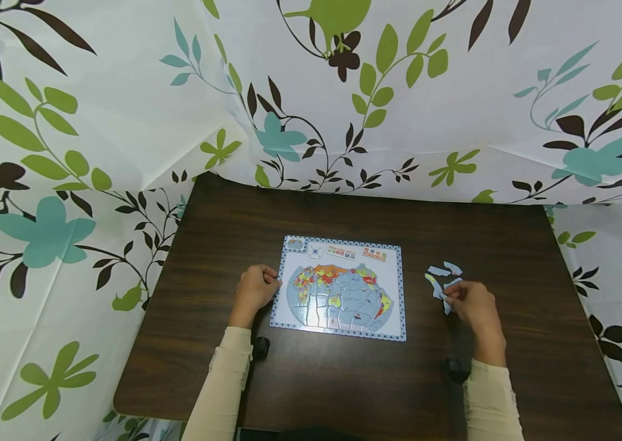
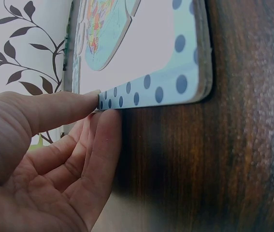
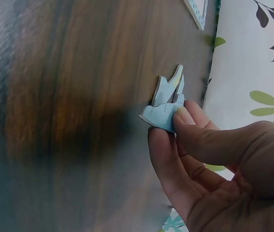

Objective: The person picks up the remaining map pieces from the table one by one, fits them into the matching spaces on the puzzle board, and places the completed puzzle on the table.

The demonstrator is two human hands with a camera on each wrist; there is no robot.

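A world map jigsaw puzzle board (image 1: pixel 338 244) with a blue dotted border lies on the table, and its oval map is largely filled with pieces. My left hand (image 1: pixel 256 288) pinches the board's left edge; in the left wrist view the thumb (image 2: pixel 74 104) is on top of the dotted border (image 2: pixel 146 89) and the fingers are below. Right of the board, my right hand (image 1: pixel 475 304) holds a light blue puzzle piece (image 3: pixel 161 116) between thumb and fingers. Just beyond it lie several loose puzzle pieces (image 1: pixel 435 286), partly overlapped by the held one in the right wrist view.
The dark wooden table (image 1: pixel 338 386) stands against a white cloth (image 1: pixel 311 165) with leaf and flower prints, which hangs behind it and at both sides. Small black devices, such as the one at the left wrist (image 1: pixel 260 348), sit on both wrists.
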